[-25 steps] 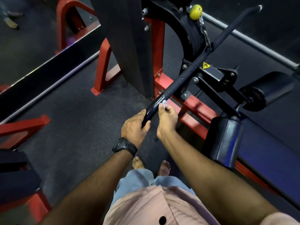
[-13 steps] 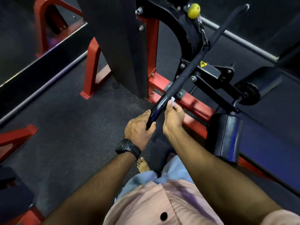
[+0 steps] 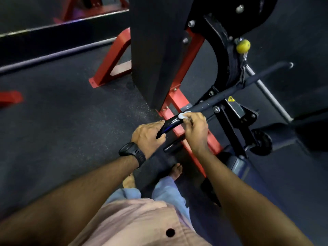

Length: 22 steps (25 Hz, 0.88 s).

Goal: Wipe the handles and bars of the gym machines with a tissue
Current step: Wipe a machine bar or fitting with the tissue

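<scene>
Left hand [image 3: 148,134] still grips near end of bar [image 3: 171,124]. Right hand [image 3: 195,129], pinching tissue [image 3: 184,115], has slid farther along bar. Wipe advances; far length likely still unwiped.

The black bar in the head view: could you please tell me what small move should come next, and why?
Probably slide the tissue farther up the bar: the right hand holds it there just beyond the left hand, which grips the near end, and most of the bar lies ahead.
</scene>
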Tool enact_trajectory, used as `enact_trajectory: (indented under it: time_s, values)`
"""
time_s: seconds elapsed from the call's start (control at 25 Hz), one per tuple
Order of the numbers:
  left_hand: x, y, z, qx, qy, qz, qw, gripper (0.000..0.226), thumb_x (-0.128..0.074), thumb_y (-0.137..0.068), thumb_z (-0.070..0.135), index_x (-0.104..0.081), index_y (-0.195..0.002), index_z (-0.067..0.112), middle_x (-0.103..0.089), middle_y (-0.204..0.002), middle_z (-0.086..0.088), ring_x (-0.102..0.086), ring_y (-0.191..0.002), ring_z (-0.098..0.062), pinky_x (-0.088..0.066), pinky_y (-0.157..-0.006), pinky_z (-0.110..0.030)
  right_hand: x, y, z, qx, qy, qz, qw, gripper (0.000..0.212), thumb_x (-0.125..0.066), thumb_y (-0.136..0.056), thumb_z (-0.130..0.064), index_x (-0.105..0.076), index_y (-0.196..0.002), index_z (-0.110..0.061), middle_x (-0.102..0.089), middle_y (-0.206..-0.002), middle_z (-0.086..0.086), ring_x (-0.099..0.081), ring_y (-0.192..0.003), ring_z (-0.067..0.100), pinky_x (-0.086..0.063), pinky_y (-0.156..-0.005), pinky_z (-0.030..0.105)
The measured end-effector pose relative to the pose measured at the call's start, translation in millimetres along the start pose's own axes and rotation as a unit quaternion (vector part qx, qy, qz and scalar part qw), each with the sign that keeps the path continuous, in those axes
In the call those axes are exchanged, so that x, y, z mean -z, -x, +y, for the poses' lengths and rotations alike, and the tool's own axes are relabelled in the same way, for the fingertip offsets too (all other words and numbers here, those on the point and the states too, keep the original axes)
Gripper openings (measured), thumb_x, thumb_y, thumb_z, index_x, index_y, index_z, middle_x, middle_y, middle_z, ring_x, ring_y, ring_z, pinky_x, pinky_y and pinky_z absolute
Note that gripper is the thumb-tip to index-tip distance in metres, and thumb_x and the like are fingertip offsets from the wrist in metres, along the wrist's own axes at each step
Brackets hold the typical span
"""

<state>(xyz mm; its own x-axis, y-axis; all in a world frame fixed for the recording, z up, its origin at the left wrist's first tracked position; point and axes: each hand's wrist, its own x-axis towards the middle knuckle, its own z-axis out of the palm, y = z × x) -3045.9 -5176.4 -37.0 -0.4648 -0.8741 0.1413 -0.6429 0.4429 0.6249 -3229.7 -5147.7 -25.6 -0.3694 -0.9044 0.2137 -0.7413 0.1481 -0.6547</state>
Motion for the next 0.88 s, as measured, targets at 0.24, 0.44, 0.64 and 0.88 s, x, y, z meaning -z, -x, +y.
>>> enact_trajectory:
  time_s: [0.24, 0.44, 0.64, 0.88]
  values:
    - [-8, 6, 3, 0.015, 0.015, 0.023, 1.000, 0.043, -0.067, -0.068, 0.023, -0.074, -0.107, 0.008, -0.075, -0.101, -0.006, -0.073, -0.089, -0.021, -0.056, -0.080, -0.034, 2, -60, -11, 0.243, 0.244, -0.270, 0.899, 0.016, -0.058, -0.081, 0.003, -0.071, -0.083, -0.006, -0.069, -0.085, 0.011, -0.059, -0.087, 0.028, -0.040, -0.080, 0.037]
    - [-13, 8, 4, -0.006, -0.021, 0.022, 1.000, 0.047, -0.051, -0.073, 0.038, -0.076, -0.102, 0.011, -0.076, -0.098, -0.001, -0.072, -0.088, -0.016, -0.044, -0.086, -0.028, -9, -97, -42, 0.194, 0.310, -0.497, 0.787, 0.017, -0.059, -0.093, -0.013, -0.074, -0.097, -0.005, -0.070, -0.103, 0.015, -0.063, -0.101, 0.030, -0.043, -0.087, 0.033]
    - [-17, 13, 12, 0.007, -0.019, 0.037, 0.999, 0.051, -0.047, -0.072, 0.042, -0.076, -0.103, 0.016, -0.076, -0.101, 0.002, -0.071, -0.093, -0.012, -0.051, -0.087, -0.029, -4, -107, -49, 0.059, 0.181, -0.602, 0.775, 0.012, -0.061, -0.096, -0.009, -0.072, -0.094, -0.011, -0.065, -0.080, -0.007, -0.058, -0.078, 0.008, -0.043, -0.077, 0.021]
    - [-14, 7, 16, 0.017, -0.025, 0.048, 0.998, 0.042, -0.064, -0.066, 0.032, -0.077, -0.101, 0.015, -0.076, -0.100, 0.001, -0.072, -0.090, -0.015, -0.055, -0.085, -0.031, 14, -128, -34, 0.200, 0.304, -0.528, 0.767, 0.019, -0.061, -0.092, -0.005, -0.074, -0.106, -0.006, -0.073, -0.103, 0.007, -0.065, -0.100, 0.026, -0.043, -0.081, 0.021]
